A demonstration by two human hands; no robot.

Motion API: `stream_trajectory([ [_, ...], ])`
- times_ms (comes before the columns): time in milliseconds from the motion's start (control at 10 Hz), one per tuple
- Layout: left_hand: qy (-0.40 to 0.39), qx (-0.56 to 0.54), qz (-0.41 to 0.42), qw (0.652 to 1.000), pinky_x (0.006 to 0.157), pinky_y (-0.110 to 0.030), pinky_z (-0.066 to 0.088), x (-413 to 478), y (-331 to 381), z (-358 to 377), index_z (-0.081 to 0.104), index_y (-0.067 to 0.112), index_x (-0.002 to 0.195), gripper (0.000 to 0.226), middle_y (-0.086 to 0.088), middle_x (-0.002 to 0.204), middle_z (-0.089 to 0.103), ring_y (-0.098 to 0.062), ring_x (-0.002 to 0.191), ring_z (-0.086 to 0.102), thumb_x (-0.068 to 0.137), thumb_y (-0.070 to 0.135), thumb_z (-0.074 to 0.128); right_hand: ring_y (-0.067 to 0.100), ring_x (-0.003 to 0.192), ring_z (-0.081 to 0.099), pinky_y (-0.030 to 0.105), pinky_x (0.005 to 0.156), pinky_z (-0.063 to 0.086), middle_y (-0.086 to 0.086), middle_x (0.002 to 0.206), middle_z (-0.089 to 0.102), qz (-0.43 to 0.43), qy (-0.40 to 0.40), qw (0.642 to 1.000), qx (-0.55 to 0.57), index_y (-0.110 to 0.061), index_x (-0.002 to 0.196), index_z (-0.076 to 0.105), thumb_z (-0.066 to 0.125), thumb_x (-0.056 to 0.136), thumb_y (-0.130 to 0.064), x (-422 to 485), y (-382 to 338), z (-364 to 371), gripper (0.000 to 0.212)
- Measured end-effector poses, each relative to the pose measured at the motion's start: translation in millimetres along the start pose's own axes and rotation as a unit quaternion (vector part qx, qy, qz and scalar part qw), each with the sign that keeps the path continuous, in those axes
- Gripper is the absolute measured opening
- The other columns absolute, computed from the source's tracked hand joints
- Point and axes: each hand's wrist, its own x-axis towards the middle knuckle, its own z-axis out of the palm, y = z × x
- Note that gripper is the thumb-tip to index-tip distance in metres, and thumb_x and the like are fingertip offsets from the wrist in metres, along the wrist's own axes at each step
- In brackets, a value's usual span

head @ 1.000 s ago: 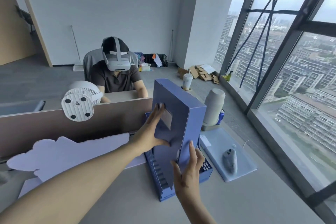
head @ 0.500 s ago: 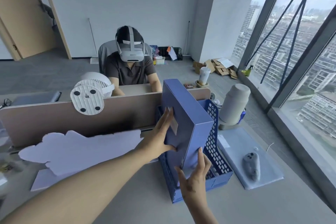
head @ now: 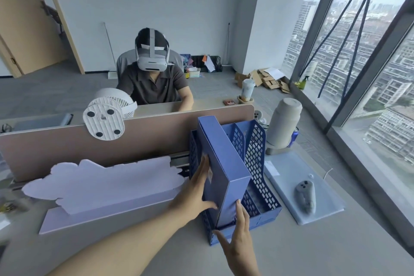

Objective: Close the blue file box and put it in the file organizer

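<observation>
The blue file box is closed and stands upright, tilted a little, with its lower end down in the left slot of the blue mesh file organizer. My left hand lies flat against the box's left face, over its white label, thumb curled under the near edge. My right hand is in front of the organizer with fingers spread, its fingertips touching the box's narrow spine near the bottom.
A tan desk divider with a white fan runs behind the organizer. A person in a headset sits beyond it. A grey flask and a pad with a controller lie right. Purple foam board lies left.
The box has sunk lower and deeper into the organizer's left slot. My hands followed it down, and the view tilted down and left.
</observation>
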Motion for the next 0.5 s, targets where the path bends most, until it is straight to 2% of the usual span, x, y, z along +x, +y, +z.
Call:
stream_trajectory([
  [100,0.006,-0.001,-0.013,1.000,0.117,-0.043,0.030,-3.7,7.6,-3.2,-0.023,0.043,0.148,0.134,0.018,0.164,-0.015,-0.015,0.152,0.011,0.072,0.032,0.086,0.008,0.140,0.029,0.002,0.099,0.031,-0.026,0.151,0.010,-0.019,-0.022,0.999,-0.017,-0.049,0.145,-0.006,0.076,0.078,-0.033,-2.0,-2.7,-12.5,0.107],
  [200,0.005,-0.047,-0.064,0.997,0.115,-0.048,0.037,-15.3,15.3,-14.7,-0.008,0.046,0.151,0.125,0.012,0.165,0.012,-0.017,0.149,0.024,0.070,0.033,0.087,-0.005,0.133,0.030,0.007,0.102,0.031,-0.030,0.147,0.010,-0.033,-0.041,0.998,-0.044,-0.049,0.145,0.000,0.072,0.078,-0.045,-7.0,-16.6,-41.4,0.098],
  [300,0.003,-0.044,-0.093,0.995,0.116,-0.041,0.036,-31.3,12.5,-28.8,0.019,0.035,0.154,0.101,0.006,0.159,0.032,-0.017,0.144,0.034,0.075,0.037,0.083,-0.006,0.131,0.033,0.015,0.105,0.035,-0.020,0.143,0.028,-0.034,-0.033,0.997,-0.063,-0.047,0.143,0.018,0.070,0.081,-0.036,-4.6,-34.0,-76.7,0.082],
  [400,0.002,-0.017,-0.126,0.992,0.112,-0.033,0.037,-61.0,13.7,-53.3,0.047,0.020,0.144,0.067,-0.001,0.146,0.050,-0.020,0.135,0.047,0.085,0.033,0.075,0.009,0.116,0.052,0.035,0.099,0.044,-0.010,0.123,0.055,-0.069,0.033,0.993,-0.087,-0.034,0.126,0.049,0.059,0.086,-0.029,15.2,-79.4,-136.5,0.042],
  [500,-0.026,0.010,-0.159,0.987,0.101,-0.023,0.036,-94.6,17.8,-71.2,0.050,0.021,0.140,0.056,0.003,0.144,0.053,-0.017,0.132,0.049,0.089,0.033,0.069,0.002,0.101,0.058,0.041,0.093,0.048,-0.020,0.107,0.063,-0.106,0.073,0.989,-0.071,-0.036,0.113,0.058,0.063,0.089,-0.023,33.3,-144.3,-206.2,0.027],
])
